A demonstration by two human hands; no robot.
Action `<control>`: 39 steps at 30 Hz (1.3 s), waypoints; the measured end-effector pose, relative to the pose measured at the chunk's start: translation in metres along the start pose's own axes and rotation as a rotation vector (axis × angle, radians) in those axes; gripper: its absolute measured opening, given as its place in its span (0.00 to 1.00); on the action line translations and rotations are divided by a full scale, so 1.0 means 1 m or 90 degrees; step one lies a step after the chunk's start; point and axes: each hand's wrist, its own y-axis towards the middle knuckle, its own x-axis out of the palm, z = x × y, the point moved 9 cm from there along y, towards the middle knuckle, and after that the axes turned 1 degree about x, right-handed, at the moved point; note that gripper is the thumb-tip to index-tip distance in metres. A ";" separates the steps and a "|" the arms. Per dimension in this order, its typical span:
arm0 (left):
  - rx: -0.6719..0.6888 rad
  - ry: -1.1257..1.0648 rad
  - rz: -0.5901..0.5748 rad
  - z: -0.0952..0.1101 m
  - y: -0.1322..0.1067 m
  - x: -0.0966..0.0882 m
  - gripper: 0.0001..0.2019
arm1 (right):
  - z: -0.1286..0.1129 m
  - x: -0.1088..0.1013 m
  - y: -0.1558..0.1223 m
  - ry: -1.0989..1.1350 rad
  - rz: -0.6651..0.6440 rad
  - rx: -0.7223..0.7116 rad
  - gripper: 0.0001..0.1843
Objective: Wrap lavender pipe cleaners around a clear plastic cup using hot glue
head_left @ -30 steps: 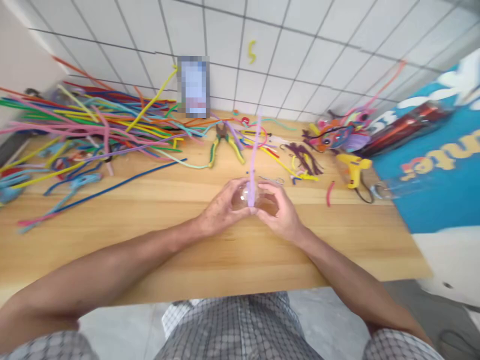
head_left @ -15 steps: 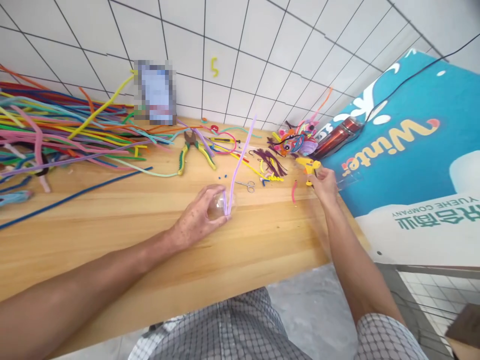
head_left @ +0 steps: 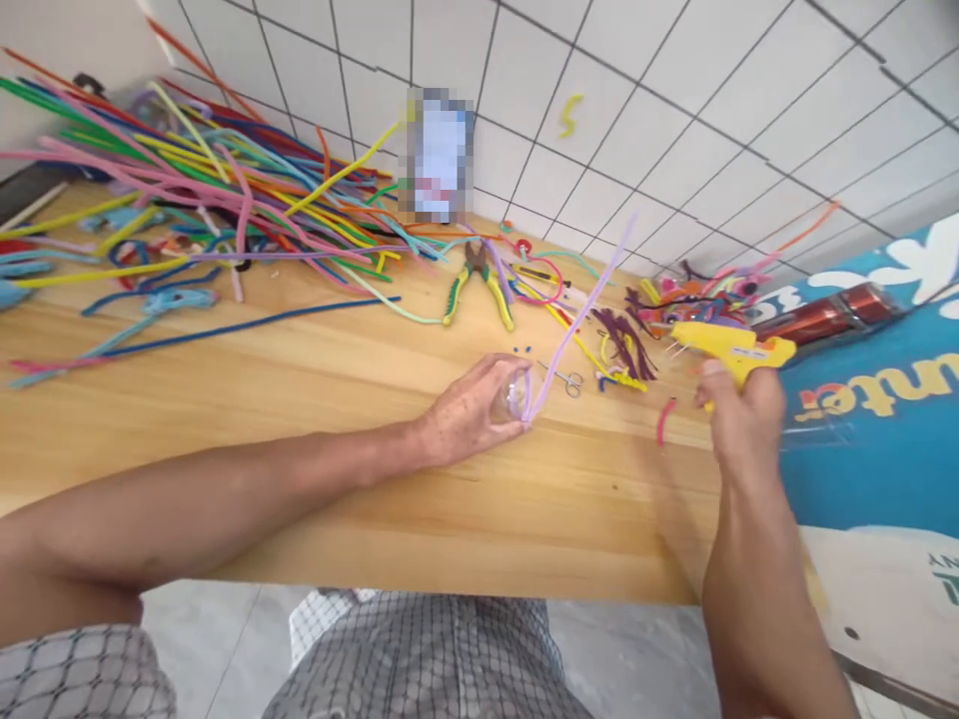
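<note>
A person in checked sleeves is working at a wooden tabletop (head_left: 450,529), seen from above. The left hand (head_left: 469,411) is curling round a clear rounded piece (head_left: 509,399), fingers on its far side and thumb on its near side, near the centre of the view. A purple strip (head_left: 585,312) is running across that piece, bending close to the thumb tip, and its long free end is slanting up and away toward 1 o'clock.

The right hand (head_left: 749,414) is gripping a yellow glue gun (head_left: 730,345) by its handle, at about 3 o'clock from the left hand and well apart from it. The gun's long axis is lying nearly crosswise, its nozzle pointing toward 9 o'clock and slightly beyond the clear piece, which is sitting at about 8 o'clock from the tip. Whether a finger is pressing the trigger cannot be told.

The left hand is touching the clear piece; the right hand is staying off it. Between them, a short red strip (head_left: 663,423) is lying nearer the right hand, while small scissors (head_left: 571,382) are resting just beside the purple strip, between 2 and 3 o'clock from the clear piece.
</note>
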 end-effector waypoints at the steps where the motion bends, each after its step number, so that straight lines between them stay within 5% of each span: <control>1: -0.001 0.000 0.005 0.000 0.000 -0.001 0.36 | -0.014 0.007 -0.009 -0.002 0.004 0.012 0.21; 8: -0.002 -0.005 -0.001 -0.001 0.000 0.001 0.36 | -0.072 0.054 -0.053 -0.021 -0.039 0.070 0.25; 17: -0.014 -0.020 -0.008 -0.002 0.001 0.002 0.36 | -0.067 0.069 -0.071 -0.040 -0.089 0.006 0.14; 39: -0.008 -0.020 0.006 -0.004 0.002 0.003 0.36 | -0.061 0.071 -0.072 -0.071 -0.066 -0.039 0.13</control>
